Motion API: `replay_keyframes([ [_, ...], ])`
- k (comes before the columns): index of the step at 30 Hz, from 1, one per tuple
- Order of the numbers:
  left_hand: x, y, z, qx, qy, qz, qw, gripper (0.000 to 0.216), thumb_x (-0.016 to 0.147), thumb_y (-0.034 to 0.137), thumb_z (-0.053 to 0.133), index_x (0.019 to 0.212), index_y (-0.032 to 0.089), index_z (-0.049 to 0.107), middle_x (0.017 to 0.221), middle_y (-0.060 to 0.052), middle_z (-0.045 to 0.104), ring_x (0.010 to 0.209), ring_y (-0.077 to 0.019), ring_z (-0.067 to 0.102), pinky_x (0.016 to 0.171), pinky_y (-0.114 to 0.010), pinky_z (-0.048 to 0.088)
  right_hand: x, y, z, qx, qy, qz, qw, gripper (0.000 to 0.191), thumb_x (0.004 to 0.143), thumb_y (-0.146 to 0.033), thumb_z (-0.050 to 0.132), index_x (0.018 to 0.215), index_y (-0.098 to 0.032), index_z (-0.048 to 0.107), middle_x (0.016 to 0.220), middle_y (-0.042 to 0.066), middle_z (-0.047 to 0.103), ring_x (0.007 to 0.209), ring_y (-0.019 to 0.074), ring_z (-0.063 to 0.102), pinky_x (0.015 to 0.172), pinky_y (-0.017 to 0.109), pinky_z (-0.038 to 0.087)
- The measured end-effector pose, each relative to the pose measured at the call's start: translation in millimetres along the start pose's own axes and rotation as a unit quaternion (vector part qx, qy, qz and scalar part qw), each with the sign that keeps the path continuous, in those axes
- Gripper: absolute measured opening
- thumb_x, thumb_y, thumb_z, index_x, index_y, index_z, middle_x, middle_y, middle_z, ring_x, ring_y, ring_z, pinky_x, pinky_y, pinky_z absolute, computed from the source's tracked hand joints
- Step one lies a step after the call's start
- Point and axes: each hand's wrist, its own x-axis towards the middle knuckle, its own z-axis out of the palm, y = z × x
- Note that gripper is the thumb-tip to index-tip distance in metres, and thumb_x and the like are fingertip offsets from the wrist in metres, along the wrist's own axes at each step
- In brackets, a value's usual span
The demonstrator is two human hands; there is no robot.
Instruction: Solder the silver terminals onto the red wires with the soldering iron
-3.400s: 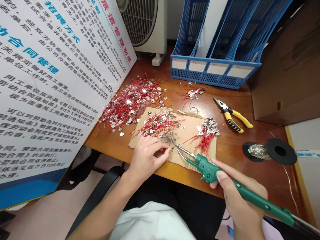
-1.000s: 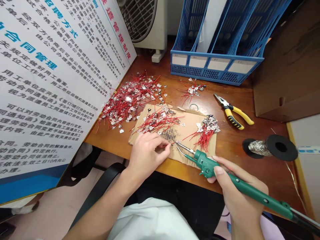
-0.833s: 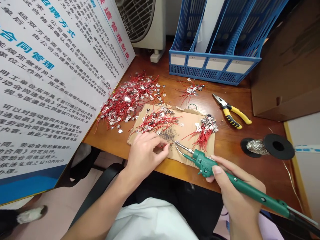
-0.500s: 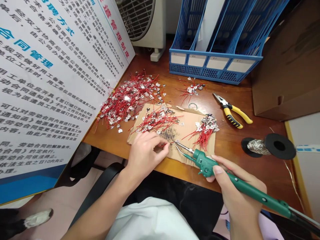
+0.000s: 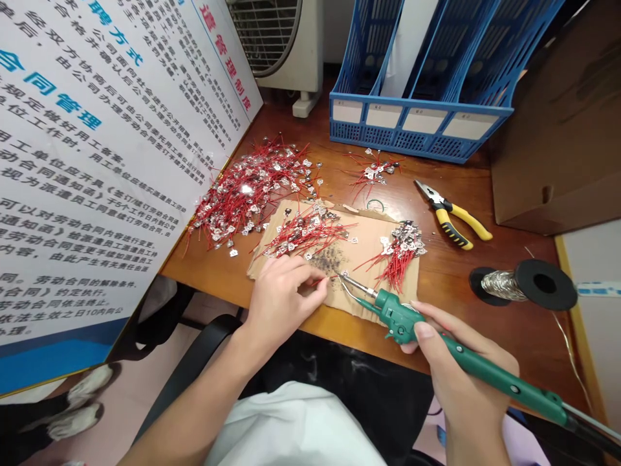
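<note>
My left hand [image 5: 286, 291] pinches a short red wire [image 5: 317, 281] between thumb and forefinger, over the near edge of a cardboard sheet [image 5: 359, 301]. Wrapped in my right hand [image 5: 466, 362] is a green soldering iron [image 5: 485, 369] with a solder feed tube; its tip meets the wire's end and a small metal tab [image 5: 343, 275]. Red wires with metal tabs lie in a loose bunch [image 5: 310, 233] beyond my left hand. Another bunch [image 5: 405, 252], more neatly gathered, rests on the cardboard's right side. Dark specks mark the cardboard near the tip.
A large heap of red wires [image 5: 252, 188] lies at the left, a small pile [image 5: 373, 171] at the back. To the right are yellow-black pliers [image 5: 453, 217] and a solder wire spool [image 5: 524, 285]. A blue file rack [image 5: 422, 129], cardboard box [image 5: 557, 129] and printed board [image 5: 97, 162] border the desk.
Both hands and the iron keep almost the same place. Wisps of smoke now show below the desk edge. At the lower left, another person's shoes have shifted, with more of them visible.
</note>
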Motion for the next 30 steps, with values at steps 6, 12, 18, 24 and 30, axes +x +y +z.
replay_keyframes([
  [6, -0.1, -0.5, 1.5, 0.003, 0.003, -0.004, 1.0, 0.015, 0.095, 0.013, 0.085, 0.085, 0.022, 0.08, 0.079, 0.003, 0.077, 0.074, -0.0184, 0.068, 0.078, -0.037, 0.046, 0.1, 1.5, -0.2, 0.005, -0.002, -0.012, 1.0, 0.022, 0.09, -0.041, 0.087, 0.105, -0.026, 0.095, 0.066, -0.001, 0.08, 0.06, 0.0215, 0.082, 0.065, 0.027, 0.069],
  [12, 0.1, -0.8, 1.7, -0.002, 0.004, -0.003, 1.0, 0.015, 0.095, 0.014, 0.085, 0.085, 0.023, 0.08, 0.079, 0.003, 0.077, 0.074, -0.0181, 0.068, 0.077, -0.037, 0.046, 0.1, 1.1, 0.3, 0.006, -0.002, -0.014, 1.0, 0.021, 0.09, -0.04, 0.087, 0.104, -0.027, 0.095, 0.068, -0.002, 0.081, 0.059, 0.0199, 0.082, 0.065, 0.025, 0.069],
  [18, -0.1, -1.5, 0.6, -0.003, -0.001, -0.002, 1.0, 0.014, 0.096, 0.013, 0.086, 0.086, 0.022, 0.08, 0.079, 0.003, 0.077, 0.074, -0.0184, 0.068, 0.078, -0.036, 0.046, 0.5, 0.6, 1.1, 0.005, 0.001, -0.012, 1.0, 0.02, 0.09, -0.039, 0.086, 0.104, -0.027, 0.095, 0.067, -0.002, 0.081, 0.059, 0.0206, 0.082, 0.065, 0.026, 0.069],
  [24, 0.0, -3.3, 1.8, -0.005, 0.0, 0.001, 1.0, 0.014, 0.097, 0.013, 0.086, 0.088, 0.023, 0.082, 0.08, 0.003, 0.077, 0.075, -0.0187, 0.068, 0.077, -0.037, 0.045, 0.3, -0.6, 1.0, 0.01, 0.0, 0.002, 1.0, 0.019, 0.088, -0.038, 0.086, 0.102, -0.027, 0.095, 0.067, -0.001, 0.08, 0.058, 0.0217, 0.082, 0.062, 0.028, 0.069],
  [30, 0.2, -5.8, 2.5, -0.007, 0.005, 0.009, 1.0, 0.013, 0.099, 0.015, 0.085, 0.088, 0.023, 0.082, 0.08, 0.003, 0.078, 0.076, -0.019, 0.069, 0.078, -0.037, 0.045, 1.1, -2.1, 1.0, 0.003, 0.003, 0.011, 1.0, 0.019, 0.087, -0.036, 0.086, 0.102, -0.028, 0.095, 0.067, -0.002, 0.08, 0.058, 0.0203, 0.082, 0.064, 0.026, 0.068],
])
